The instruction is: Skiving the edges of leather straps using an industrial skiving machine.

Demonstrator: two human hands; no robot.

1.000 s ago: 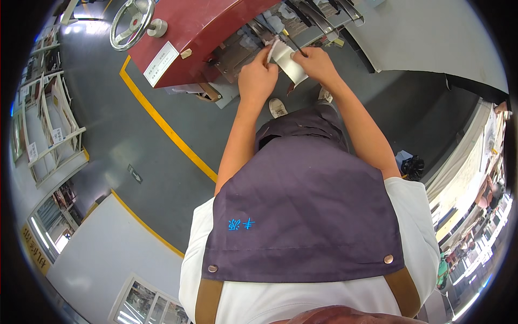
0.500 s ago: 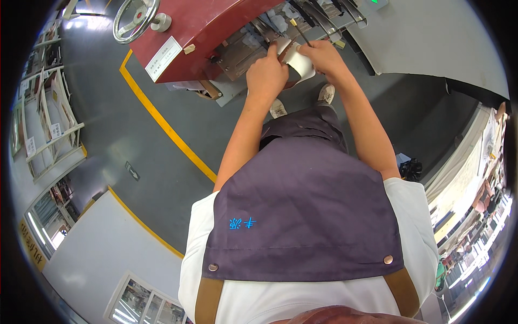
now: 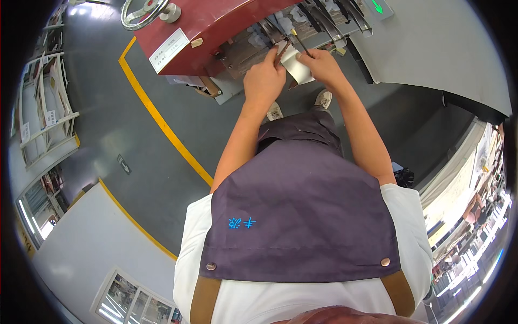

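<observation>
Holding a small white sheet [image 3: 295,63] between left hand [image 3: 264,81] and right hand [image 3: 322,65] at upper centre, feeding it toward the red machine [image 3: 216,24], probably needing careful alignment.

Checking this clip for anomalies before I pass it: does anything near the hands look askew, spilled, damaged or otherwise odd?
Nothing stands out. The left hand and right hand hold a pale sheet piece at the red machine. It curls a little between the fingers, with no visible tear. The grey floor by the yellow line shows no spill.
</observation>
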